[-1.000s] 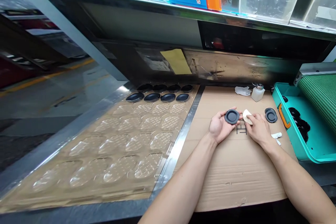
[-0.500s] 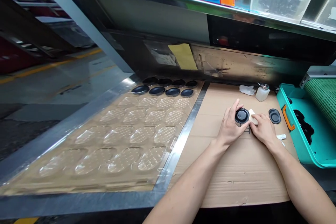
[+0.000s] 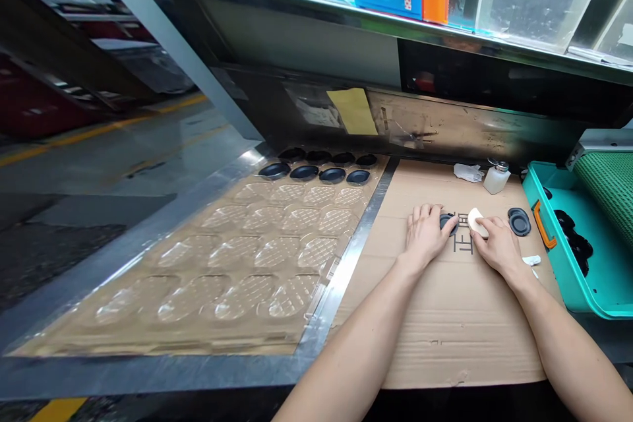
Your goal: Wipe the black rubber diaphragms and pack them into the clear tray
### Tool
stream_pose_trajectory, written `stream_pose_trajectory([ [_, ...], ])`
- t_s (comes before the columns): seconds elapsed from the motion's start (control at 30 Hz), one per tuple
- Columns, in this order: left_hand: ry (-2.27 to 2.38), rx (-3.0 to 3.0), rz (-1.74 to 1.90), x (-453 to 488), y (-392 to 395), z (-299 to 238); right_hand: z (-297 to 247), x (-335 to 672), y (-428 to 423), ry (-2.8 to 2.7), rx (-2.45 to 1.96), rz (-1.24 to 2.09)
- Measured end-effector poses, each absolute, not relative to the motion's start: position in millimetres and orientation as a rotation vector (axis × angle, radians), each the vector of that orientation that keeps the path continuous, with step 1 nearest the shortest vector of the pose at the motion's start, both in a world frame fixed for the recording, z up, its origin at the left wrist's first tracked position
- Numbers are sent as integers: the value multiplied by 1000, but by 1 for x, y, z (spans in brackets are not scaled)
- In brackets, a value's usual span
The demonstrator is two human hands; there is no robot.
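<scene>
My left hand [image 3: 425, 233] is closed around a black round plastic part [image 3: 448, 224] on the cardboard sheet [image 3: 420, 323]. The thumb is at the part's near side, and the hand covers its left half. A small white pad [image 3: 477, 221] is under the fingertips of my right hand [image 3: 498, 245], which grips it a little way to the right. Dark printed characters [image 3: 463, 241] show on the cardboard between the hands. Another black round part [image 3: 519, 221] lies to the right of my right hand.
A clear plastic tray [image 3: 237, 257] at left has black parts [image 3: 332, 175] in its far rows. At right stands a teal bin [image 3: 606, 270] with black parts inside and an orange handle [image 3: 544, 225]. A bottle [image 3: 496, 178] and crumpled white tissue [image 3: 467, 173] are behind the hands.
The black part has come down from a raised, camera-facing hold to the cardboard. My hands have moved apart, the pad staying with the right one. The whole view has shifted slightly.
</scene>
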State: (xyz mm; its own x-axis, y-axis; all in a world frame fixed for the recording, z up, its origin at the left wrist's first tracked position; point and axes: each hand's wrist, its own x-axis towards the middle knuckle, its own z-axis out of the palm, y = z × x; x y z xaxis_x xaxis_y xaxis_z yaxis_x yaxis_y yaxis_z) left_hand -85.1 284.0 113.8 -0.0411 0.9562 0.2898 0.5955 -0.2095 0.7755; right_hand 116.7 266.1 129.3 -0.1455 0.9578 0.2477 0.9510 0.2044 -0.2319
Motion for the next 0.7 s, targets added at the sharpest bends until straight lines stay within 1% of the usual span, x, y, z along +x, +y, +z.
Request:
stream_pose_trajectory([
  [0.1, 1655, 1848, 1118, -85, 277, 115, 129, 116, 266, -2155, -1787, 19],
  [0.27, 1808, 1991, 871, -85, 277, 116, 130, 115, 264, -2162, -1794, 0],
  [0.47, 2149, 1907, 839, -110, 293, 108, 133, 113, 260, -2156, -1818, 16],
  [0.7, 2037, 1900, 885, -123, 305, 96, 136, 111, 257, -2183, -1819, 24],
])
